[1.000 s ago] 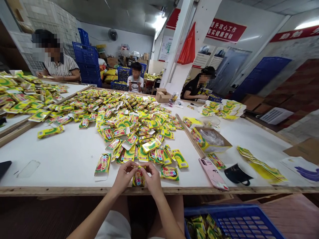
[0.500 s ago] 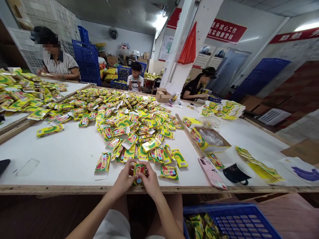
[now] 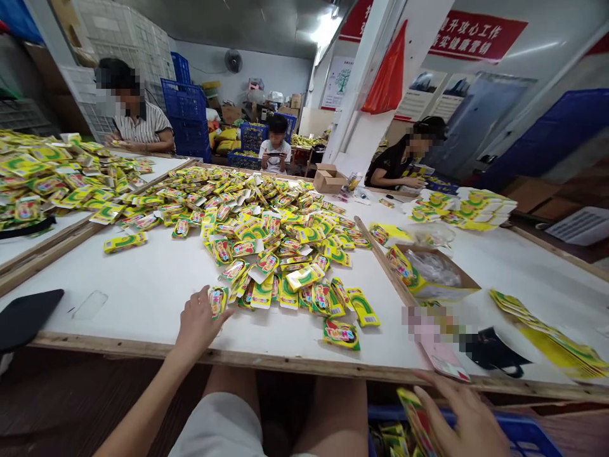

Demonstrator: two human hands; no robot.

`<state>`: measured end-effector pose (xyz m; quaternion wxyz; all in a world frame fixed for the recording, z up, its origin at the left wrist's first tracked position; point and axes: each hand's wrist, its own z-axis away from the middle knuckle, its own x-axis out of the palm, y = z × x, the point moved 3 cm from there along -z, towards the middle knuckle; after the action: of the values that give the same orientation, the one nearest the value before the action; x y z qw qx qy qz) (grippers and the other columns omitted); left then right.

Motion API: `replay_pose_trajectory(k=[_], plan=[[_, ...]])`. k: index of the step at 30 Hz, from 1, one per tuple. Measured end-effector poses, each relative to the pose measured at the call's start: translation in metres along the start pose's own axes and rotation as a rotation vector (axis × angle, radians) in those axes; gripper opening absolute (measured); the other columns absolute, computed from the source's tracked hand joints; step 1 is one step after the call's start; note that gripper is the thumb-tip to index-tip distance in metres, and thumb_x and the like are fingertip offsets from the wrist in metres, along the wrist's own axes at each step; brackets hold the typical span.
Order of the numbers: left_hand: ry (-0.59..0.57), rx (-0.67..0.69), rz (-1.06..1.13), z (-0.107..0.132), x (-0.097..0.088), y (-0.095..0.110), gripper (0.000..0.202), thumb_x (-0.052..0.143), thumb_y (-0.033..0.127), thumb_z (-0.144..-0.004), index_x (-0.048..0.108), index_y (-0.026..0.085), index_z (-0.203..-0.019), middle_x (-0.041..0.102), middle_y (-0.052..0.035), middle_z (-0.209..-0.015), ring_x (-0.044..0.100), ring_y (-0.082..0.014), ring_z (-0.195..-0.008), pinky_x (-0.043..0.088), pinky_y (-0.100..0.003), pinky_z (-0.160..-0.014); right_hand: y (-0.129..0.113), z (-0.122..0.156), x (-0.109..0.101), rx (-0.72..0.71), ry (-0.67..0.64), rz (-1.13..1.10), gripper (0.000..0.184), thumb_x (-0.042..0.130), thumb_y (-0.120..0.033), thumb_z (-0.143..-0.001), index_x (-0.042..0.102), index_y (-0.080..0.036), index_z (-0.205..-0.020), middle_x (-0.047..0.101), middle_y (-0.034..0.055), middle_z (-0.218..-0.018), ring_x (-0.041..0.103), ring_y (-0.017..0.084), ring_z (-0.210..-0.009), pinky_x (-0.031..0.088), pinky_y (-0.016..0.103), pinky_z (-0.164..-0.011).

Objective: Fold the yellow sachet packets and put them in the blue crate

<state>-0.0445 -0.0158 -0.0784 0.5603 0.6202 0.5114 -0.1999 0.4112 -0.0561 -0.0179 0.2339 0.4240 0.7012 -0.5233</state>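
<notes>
My left hand [image 3: 200,320] is at the near side of the pile, its thumb and fingers around a small yellow-green carton [image 3: 218,302] printed with a red fruit. The hand covers part of that carton. Over the blue basket [image 3: 526,433], beyond the table's front edge, my right hand [image 3: 459,416] has its fingers spread. A tilted carton [image 3: 417,416] is right beside its thumb, above other cartons in the basket; whether they still touch is unclear. Close to my left hand lies the big heap of similar cartons [image 3: 266,235], several with white end flaps open.
A wooden strip [image 3: 380,257] divides the tabletop. Right of it are a pink phone [image 3: 440,349], a black cup-like item [image 3: 495,352], flattened yellow cartons [image 3: 547,330] and a box of clear plastic [image 3: 435,273]. A dark flat object [image 3: 31,317] lies front left. Three people sit across.
My hands have parted from the carton they both held. The right has gone down to the basket with a carton; the left has moved to another carton. The view has swung left.
</notes>
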Motion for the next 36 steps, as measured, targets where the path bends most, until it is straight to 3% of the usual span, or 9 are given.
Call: replay_pose_trajectory(k=[3,6,9,13,17,19,22,27,36], plan=[[-0.066,-0.070,-0.195,0.001,0.006,-0.023,0.064,0.060,0.040,-0.076,0.040,0.009,-0.128,0.058,-0.0203,-0.109,0.057,-0.0377,-0.102,0.046,-0.050,-0.081,0.000,0.004,-0.001,0.028,0.000,-0.031,0.039,0.054,-0.054,-0.074,0.071,-0.023,-0.092,0.071,0.0103,-0.097,0.066,0.031,-0.092,0.054,0.040,-0.076],[0.010,-0.067,-0.057,0.001,-0.004,-0.028,0.052,0.056,0.029,-0.076,0.040,0.012,-0.123,0.060,-0.0153,-0.109,0.062,-0.0290,-0.096,0.049,-0.040,-0.078,-0.038,0.007,0.034,0.010,-0.122,-0.200,0.035,0.053,-0.050,-0.081,0.069,-0.022,-0.094,0.072,0.0082,-0.097,0.068,0.026,-0.087,0.055,0.030,-0.066],[0.062,-0.074,0.132,-0.003,-0.032,-0.026,0.049,0.058,0.031,-0.076,0.039,0.020,-0.119,0.061,-0.0084,-0.109,0.065,-0.0238,-0.088,0.051,-0.034,-0.072,-0.081,0.005,0.067,-0.086,-0.138,-0.338,0.028,0.052,-0.043,-0.086,0.068,-0.022,-0.095,0.072,0.0072,-0.097,0.067,0.024,-0.092,0.054,0.030,-0.077],[-0.137,0.217,0.303,-0.004,-0.055,0.010,0.023,0.056,0.026,-0.080,0.054,0.024,-0.104,0.064,-0.0030,-0.101,0.063,-0.0203,-0.091,0.049,-0.031,-0.078,-0.132,-0.003,0.096,-0.280,-0.087,-0.430,0.018,0.052,-0.030,-0.089,0.067,-0.024,-0.098,0.068,0.0075,-0.109,0.060,0.024,-0.107,0.046,0.039,-0.094],[-0.335,0.433,0.484,0.000,-0.038,0.063,0.026,0.059,0.017,-0.078,0.060,0.025,-0.102,0.066,-0.0027,-0.098,0.063,-0.0196,-0.093,0.049,-0.031,-0.081,-0.169,-0.012,0.128,-0.447,-0.230,-0.478,0.037,0.061,-0.019,-0.081,0.060,-0.027,-0.117,0.063,0.0058,-0.120,0.055,0.026,-0.115,0.039,0.045,-0.101],[-0.362,0.413,0.605,-0.001,-0.021,0.081,0.033,0.061,0.016,-0.077,0.055,0.025,-0.108,0.065,-0.0028,-0.099,0.062,-0.0195,-0.093,0.049,-0.032,-0.082,-0.171,-0.015,0.148,-0.377,-0.337,-0.567,0.039,0.061,-0.019,-0.080,0.058,-0.025,-0.119,0.068,0.0047,-0.109,0.062,0.024,-0.101,0.048,0.039,-0.090],[-0.269,0.257,0.826,-0.002,0.007,0.090,0.044,0.063,0.020,-0.078,0.042,0.025,-0.116,0.062,-0.0039,-0.105,0.063,-0.0181,-0.092,0.051,-0.034,-0.082,-0.154,-0.016,0.170,-0.163,-0.358,-0.793,0.037,0.058,-0.022,-0.083,0.052,-0.022,-0.119,0.070,0.0044,-0.096,0.067,0.020,-0.083,0.054,0.031,-0.073],[-0.333,0.227,0.969,0.026,0.049,0.090,0.045,0.057,0.018,-0.083,0.033,0.026,-0.121,0.063,-0.0038,-0.103,0.066,-0.0178,-0.093,0.053,-0.038,-0.085,-0.125,-0.004,0.174,-0.090,-0.214,-0.808,0.041,0.062,-0.017,-0.079,0.046,-0.023,-0.117,0.069,0.0061,-0.106,0.066,0.021,-0.098,0.053,0.034,-0.085],[-0.123,0.487,0.704,0.066,0.054,0.065,0.032,0.050,0.014,-0.087,0.046,0.026,-0.117,0.068,-0.0058,-0.111,0.065,-0.0204,-0.105,0.055,-0.037,-0.089,-0.110,0.035,0.163,-0.217,-0.178,-0.771,0.030,0.053,-0.013,-0.086,0.046,-0.023,-0.114,0.066,0.0090,-0.114,0.063,0.020,-0.109,0.052,0.036,-0.093]])
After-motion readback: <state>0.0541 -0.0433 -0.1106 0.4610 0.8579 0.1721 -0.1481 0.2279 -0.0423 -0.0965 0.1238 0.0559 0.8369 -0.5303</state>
